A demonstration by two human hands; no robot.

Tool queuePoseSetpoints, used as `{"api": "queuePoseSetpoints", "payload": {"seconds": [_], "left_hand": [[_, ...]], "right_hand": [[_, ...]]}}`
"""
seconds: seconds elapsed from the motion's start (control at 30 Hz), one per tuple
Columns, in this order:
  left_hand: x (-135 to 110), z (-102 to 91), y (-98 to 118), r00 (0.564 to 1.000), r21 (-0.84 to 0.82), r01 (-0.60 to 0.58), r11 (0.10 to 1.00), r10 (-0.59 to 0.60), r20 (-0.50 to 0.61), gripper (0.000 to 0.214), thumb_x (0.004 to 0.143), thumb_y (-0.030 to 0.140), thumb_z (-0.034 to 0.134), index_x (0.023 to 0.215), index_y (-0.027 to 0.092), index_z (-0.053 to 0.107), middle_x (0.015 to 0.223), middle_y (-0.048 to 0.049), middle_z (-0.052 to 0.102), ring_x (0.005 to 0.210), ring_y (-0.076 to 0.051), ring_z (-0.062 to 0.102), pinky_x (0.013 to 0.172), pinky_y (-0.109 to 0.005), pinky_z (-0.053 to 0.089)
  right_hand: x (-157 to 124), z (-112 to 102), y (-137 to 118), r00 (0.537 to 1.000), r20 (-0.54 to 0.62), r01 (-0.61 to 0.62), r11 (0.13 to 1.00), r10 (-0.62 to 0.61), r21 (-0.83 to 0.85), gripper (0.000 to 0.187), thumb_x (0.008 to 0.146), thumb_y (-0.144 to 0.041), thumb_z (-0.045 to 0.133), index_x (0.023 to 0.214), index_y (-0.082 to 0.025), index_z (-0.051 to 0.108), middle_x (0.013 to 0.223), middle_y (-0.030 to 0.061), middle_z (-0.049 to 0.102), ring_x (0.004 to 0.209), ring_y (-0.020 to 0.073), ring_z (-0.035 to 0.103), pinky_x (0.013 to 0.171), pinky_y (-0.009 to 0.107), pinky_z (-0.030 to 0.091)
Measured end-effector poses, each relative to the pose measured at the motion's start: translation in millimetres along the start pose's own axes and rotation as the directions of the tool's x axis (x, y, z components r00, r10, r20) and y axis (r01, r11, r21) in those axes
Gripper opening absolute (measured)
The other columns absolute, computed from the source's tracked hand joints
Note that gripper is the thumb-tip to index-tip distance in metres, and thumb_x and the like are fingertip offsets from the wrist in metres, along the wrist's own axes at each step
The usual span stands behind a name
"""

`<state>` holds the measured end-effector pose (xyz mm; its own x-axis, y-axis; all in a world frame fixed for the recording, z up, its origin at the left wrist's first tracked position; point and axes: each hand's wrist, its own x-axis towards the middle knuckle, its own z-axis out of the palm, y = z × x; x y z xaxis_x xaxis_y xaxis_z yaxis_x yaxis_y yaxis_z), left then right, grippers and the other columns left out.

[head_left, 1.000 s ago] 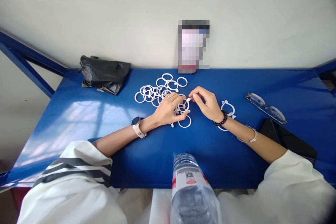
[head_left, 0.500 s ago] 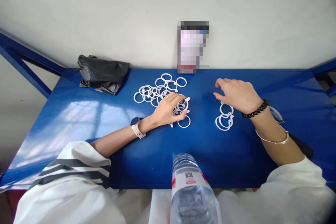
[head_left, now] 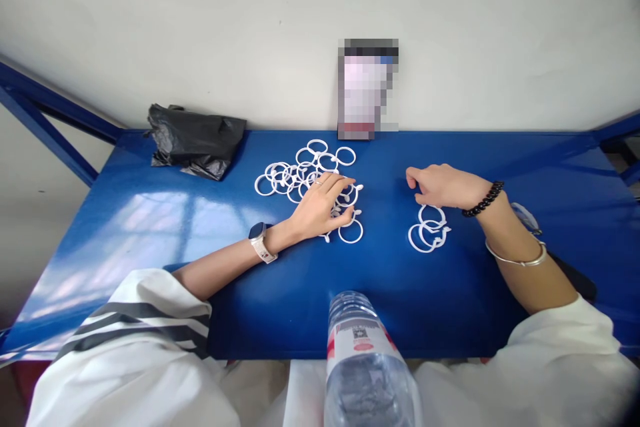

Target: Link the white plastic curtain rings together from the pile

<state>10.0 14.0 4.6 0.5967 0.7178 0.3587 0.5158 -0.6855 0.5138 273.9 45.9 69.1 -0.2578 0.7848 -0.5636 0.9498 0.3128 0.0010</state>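
My left hand rests over a pile of thin white rings with small tabs, like curtain rings. Its thumb and fingers are apart around a ring at the pile's right side, without pinching it. Below the thumb lies another white ring. To the right, my right hand is above a small group of similar rings, which overlap on the table. Its fingers are loosely bent with a gap between the tips, and its lower edge covers the top of the upper ring.
The blue table meets a pale wall. A black plastic bag lies at the back left, and a blurred upright phone-like object leans on the wall. A clear bottle stands in front of me. Dark items lie by my right forearm.
My right hand has dropped and turned slightly toward me. The right-hand rings have shifted and spread a little. My left hand's thumb and fingers have loosened around the ring, which sits slightly lower.
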Motion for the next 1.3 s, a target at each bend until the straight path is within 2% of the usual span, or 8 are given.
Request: {"api": "queuePoseSetpoints", "payload": {"seconds": [0.13,0.4,0.53,0.63,0.8,0.97,1.13,1.3], "left_hand": [[-0.1,2.2,-1.4,1.000,0.049,-0.029,0.998,0.029,0.011,0.033,0.088,0.030,0.052,0.116,0.014,0.055,0.116,-0.0130,0.060,0.109,-0.027,0.055,0.096,-0.045,0.047],[-0.2,3.7,-2.0,0.999,0.077,-0.036,0.996,0.034,0.022,0.029,0.088,0.029,0.052,0.112,0.015,0.057,0.114,-0.0123,0.060,0.107,-0.027,0.055,0.096,-0.044,0.047],[-0.4,4.0,-2.3,0.999,0.077,-0.036,0.996,0.034,0.032,0.029,0.087,0.029,0.052,0.113,0.015,0.056,0.115,-0.0120,0.059,0.107,-0.027,0.055,0.097,-0.044,0.046],[-0.7,4.5,-3.2,0.999,0.084,-0.044,0.996,0.041,0.031,0.029,0.088,0.029,0.052,0.113,0.016,0.056,0.114,-0.0117,0.059,0.107,-0.026,0.055,0.097,-0.044,0.046],[-0.2,4.3,-3.1,0.998,0.092,-0.070,0.993,0.069,0.013,0.029,0.088,0.027,0.053,0.112,0.011,0.057,0.112,-0.0132,0.060,0.106,-0.027,0.054,0.095,-0.042,0.047],[0.2,3.9,-2.1,0.998,0.089,-0.062,0.994,0.061,0.016,0.027,0.088,0.026,0.051,0.112,0.014,0.057,0.112,-0.0120,0.059,0.105,-0.026,0.054,0.094,-0.042,0.047],[-0.4,4.9,-2.9,0.997,0.097,-0.071,0.993,0.070,0.011,0.027,0.088,0.026,0.051,0.112,0.013,0.057,0.112,-0.0128,0.059,0.104,-0.026,0.054,0.093,-0.042,0.048],[-0.4,4.7,-3.1,0.997,0.100,-0.078,0.992,0.079,-0.003,0.028,0.088,0.026,0.052,0.111,0.011,0.057,0.111,-0.0132,0.060,0.104,-0.026,0.054,0.093,-0.041,0.048]], "right_hand": [[-1.7,0.4,-0.3,0.997,0.018,0.078,0.997,-0.078,0.017,0.014,0.073,-0.022,0.060,0.085,-0.022,0.054,0.073,0.0005,0.063,0.059,0.0157,0.057,0.053,0.026,0.035],[-0.3,5.2,-2.0,0.995,0.004,0.103,0.994,-0.103,0.048,0.015,0.071,-0.017,0.059,0.082,-0.021,0.052,0.074,0.0014,0.061,0.061,0.0163,0.056,0.054,0.026,0.037],[2.8,8.6,-10.1,0.977,-0.111,0.191,0.979,-0.183,0.070,0.016,0.071,-0.011,0.054,0.083,-0.022,0.051,0.078,0.0010,0.062,0.063,0.0153,0.056,0.057,0.026,0.037],[6.8,10.5,-19.8,0.929,-0.249,0.312,0.942,-0.274,0.124,0.012,0.077,-0.012,0.050,0.085,-0.021,0.052,0.083,0.0020,0.062,0.065,0.0148,0.056,0.061,0.027,0.039],[12.2,12.2,-29.8,0.872,-0.407,0.393,0.883,-0.270,0.257,0.005,0.087,-0.022,0.047,0.086,-0.020,0.052,0.091,0.0047,0.062,0.072,0.0160,0.058,0.066,0.029,0.043],[8.2,9.6,-27.9,0.873,-0.389,0.417,0.864,-0.295,0.283,0.010,0.086,-0.026,0.050,0.093,-0.019,0.053,0.092,0.0049,0.062,0.075,0.0173,0.059,0.069,0.029,0.044],[8.6,12.7,-28.3,0.882,-0.315,0.423,0.882,-0.349,0.207,0.019,0.077,-0.014,0.053,0.096,-0.019,0.055,0.092,0.0040,0.059,0.067,0.0151,0.054,0.065,0.028,0.041],[14.1,17.9,-34.0,0.833,-0.439,0.469,0.850,-0.336,0.238,0.012,0.083,-0.014,0.049,0.091,-0.020,0.055,0.088,0.0030,0.058,0.066,0.0135,0.053,0.063,0.027,0.042]]}}
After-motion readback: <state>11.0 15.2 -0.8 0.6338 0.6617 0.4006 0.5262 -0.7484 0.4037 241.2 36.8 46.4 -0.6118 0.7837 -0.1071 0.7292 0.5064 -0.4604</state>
